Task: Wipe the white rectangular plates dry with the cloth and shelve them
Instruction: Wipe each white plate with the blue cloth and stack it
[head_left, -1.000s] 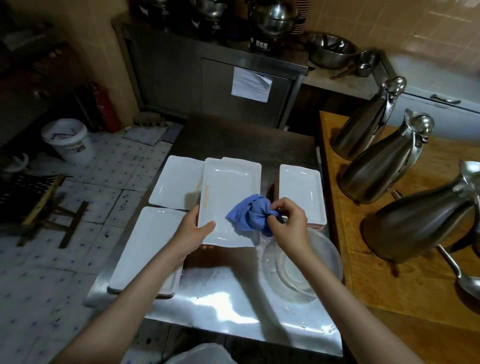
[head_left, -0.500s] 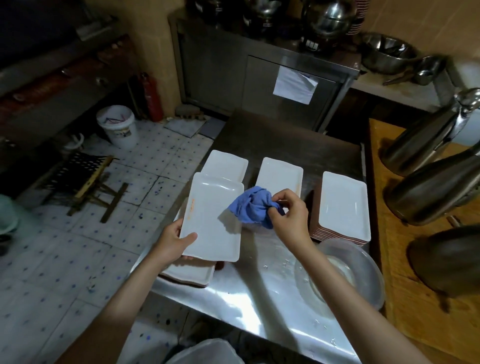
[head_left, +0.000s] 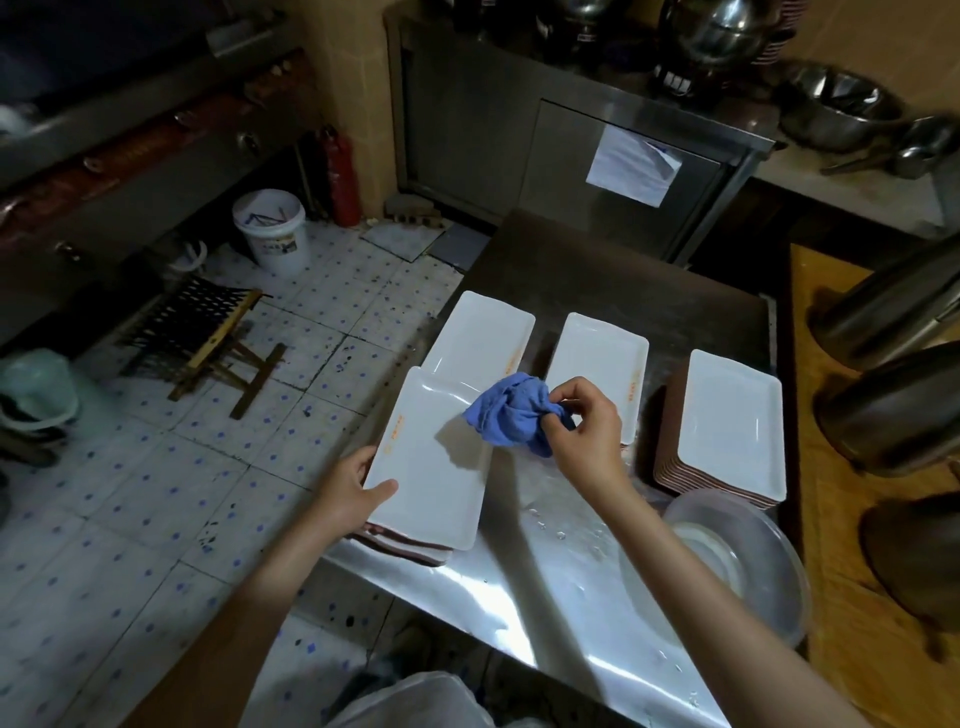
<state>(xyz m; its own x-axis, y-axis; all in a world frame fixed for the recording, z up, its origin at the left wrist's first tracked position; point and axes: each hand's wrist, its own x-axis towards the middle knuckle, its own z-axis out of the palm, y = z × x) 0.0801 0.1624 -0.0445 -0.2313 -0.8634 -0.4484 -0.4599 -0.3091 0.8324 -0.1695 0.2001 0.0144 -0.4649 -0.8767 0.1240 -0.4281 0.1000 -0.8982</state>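
A white rectangular plate (head_left: 431, 467) lies on top of a low stack at the steel table's near left corner, and my left hand (head_left: 353, 491) grips its near left edge, thumb on top. My right hand (head_left: 584, 431) pinches a crumpled blue cloth (head_left: 511, 413) just above the plate's far right corner. Two more white plates (head_left: 485, 332) (head_left: 600, 364) lie further back. A taller stack of white plates (head_left: 732, 423) stands at the right.
The steel table (head_left: 545, 582) is wet near its front edge. A clear plastic basin (head_left: 743, 561) sits at the near right. Steel jugs (head_left: 893, 405) stand on the wooden counter to the right. A white bucket (head_left: 270, 228) and a folding stool (head_left: 202, 332) are on the tiled floor, left.
My left hand has carried the plate from the table's middle to the left and set it on the near-left stack. The cloth in my right hand came off the plate's face and followed.
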